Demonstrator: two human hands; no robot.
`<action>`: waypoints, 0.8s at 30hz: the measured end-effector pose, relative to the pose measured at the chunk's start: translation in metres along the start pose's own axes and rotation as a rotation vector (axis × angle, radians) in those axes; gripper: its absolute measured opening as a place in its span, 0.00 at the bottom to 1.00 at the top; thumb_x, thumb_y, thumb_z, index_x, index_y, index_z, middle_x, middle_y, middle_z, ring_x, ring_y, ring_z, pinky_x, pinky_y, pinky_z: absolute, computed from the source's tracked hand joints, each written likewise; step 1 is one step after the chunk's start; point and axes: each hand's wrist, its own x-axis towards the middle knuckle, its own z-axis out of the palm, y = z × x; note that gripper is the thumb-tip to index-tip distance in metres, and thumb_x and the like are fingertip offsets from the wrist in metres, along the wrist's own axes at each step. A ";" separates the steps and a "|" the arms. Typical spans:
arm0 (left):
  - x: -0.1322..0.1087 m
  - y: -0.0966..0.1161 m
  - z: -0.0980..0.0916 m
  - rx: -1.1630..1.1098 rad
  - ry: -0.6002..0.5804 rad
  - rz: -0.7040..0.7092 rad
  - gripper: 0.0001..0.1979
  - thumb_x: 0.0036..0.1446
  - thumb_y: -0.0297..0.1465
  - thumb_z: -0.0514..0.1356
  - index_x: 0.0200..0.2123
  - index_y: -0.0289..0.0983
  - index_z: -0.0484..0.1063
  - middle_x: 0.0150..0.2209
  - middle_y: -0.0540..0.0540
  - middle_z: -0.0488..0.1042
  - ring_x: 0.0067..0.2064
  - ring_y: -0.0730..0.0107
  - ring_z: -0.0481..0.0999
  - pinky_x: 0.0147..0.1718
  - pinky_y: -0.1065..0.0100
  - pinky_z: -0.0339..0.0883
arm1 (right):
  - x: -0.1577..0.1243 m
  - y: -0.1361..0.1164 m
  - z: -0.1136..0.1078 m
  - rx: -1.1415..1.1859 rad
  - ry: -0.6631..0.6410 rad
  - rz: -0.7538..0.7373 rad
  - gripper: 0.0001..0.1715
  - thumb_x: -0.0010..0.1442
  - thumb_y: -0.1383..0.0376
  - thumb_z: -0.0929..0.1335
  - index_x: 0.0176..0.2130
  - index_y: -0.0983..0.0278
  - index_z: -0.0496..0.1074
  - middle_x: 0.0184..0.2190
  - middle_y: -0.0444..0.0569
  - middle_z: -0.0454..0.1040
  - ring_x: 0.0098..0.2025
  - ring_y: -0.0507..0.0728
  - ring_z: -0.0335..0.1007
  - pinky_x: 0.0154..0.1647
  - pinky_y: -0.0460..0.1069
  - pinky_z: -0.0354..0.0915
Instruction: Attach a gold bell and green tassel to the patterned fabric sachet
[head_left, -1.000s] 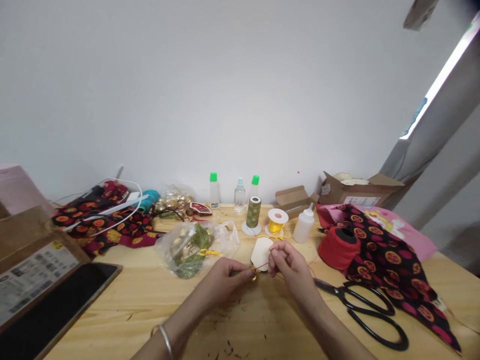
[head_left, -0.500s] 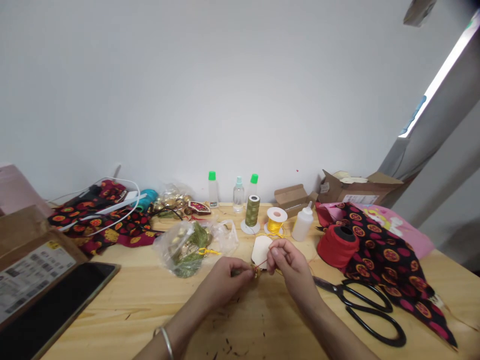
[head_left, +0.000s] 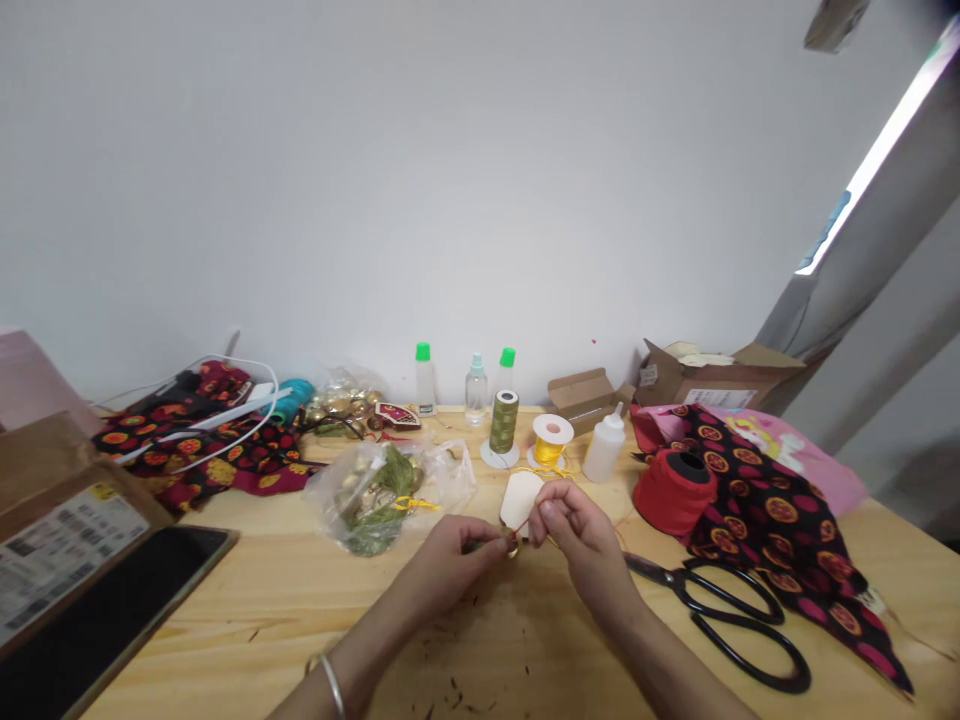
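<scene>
**Right hand (head_left: 574, 530) edges left, gap to the left hand (head_left: 450, 560) shrinks**

Since a second ago the right hand has slid a touch towards its partner, and the stretch of red thread (head_left: 524, 524) between them is shorter.

On my head feed, the only view I have, both hands sit low over the middle of the wooden table (head_left: 247, 600). The left thumb and forefinger are pressed together on a small gold piece (head_left: 511, 546), held just above the tabletop between the two hands. The right fingers are curled in, with the tips pinching the red thread right beside that piece. I can't tell whether the thread passes through it.

Just behind the fingertips lies a white card (head_left: 517, 495). A clear plastic bag (head_left: 390, 490) of green and gold bits sits near the left hand. Further back stand a green spool (head_left: 504, 422), a yellow spool (head_left: 553, 440) and a white squeeze bottle (head_left: 604, 447). Black scissors (head_left: 720, 610) lie to the right of the right wrist, in front of the red spool (head_left: 671, 490).
</scene>
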 end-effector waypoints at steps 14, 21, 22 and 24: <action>-0.002 0.000 0.006 0.187 0.007 0.048 0.14 0.50 0.35 0.50 0.18 0.34 0.66 0.16 0.56 0.55 0.20 0.77 0.54 0.19 0.73 0.47 | 0.003 0.002 -0.002 0.084 0.032 0.007 0.08 0.57 0.61 0.64 0.31 0.63 0.62 0.19 0.39 0.63 0.24 0.49 0.60 0.28 0.45 0.57; -0.001 -0.001 0.003 0.262 0.013 0.081 0.14 0.47 0.30 0.51 0.12 0.36 0.57 0.15 0.56 0.52 0.21 0.76 0.52 0.20 0.72 0.44 | 0.005 0.006 -0.004 0.082 0.072 0.043 0.10 0.55 0.59 0.65 0.30 0.63 0.62 0.18 0.38 0.62 0.22 0.48 0.58 0.27 0.45 0.57; -0.001 -0.001 0.002 0.256 0.009 0.081 0.14 0.47 0.30 0.51 0.12 0.36 0.58 0.16 0.56 0.51 0.21 0.76 0.52 0.21 0.72 0.45 | 0.005 0.005 -0.004 0.075 0.072 0.043 0.10 0.54 0.59 0.65 0.30 0.63 0.62 0.18 0.38 0.62 0.22 0.48 0.58 0.27 0.45 0.57; -0.001 -0.001 0.001 0.233 -0.003 0.084 0.13 0.48 0.30 0.50 0.14 0.36 0.62 0.16 0.56 0.52 0.21 0.76 0.53 0.21 0.72 0.46 | 0.004 0.004 -0.004 0.056 0.067 0.043 0.10 0.54 0.59 0.65 0.30 0.63 0.63 0.17 0.38 0.62 0.22 0.48 0.58 0.27 0.45 0.56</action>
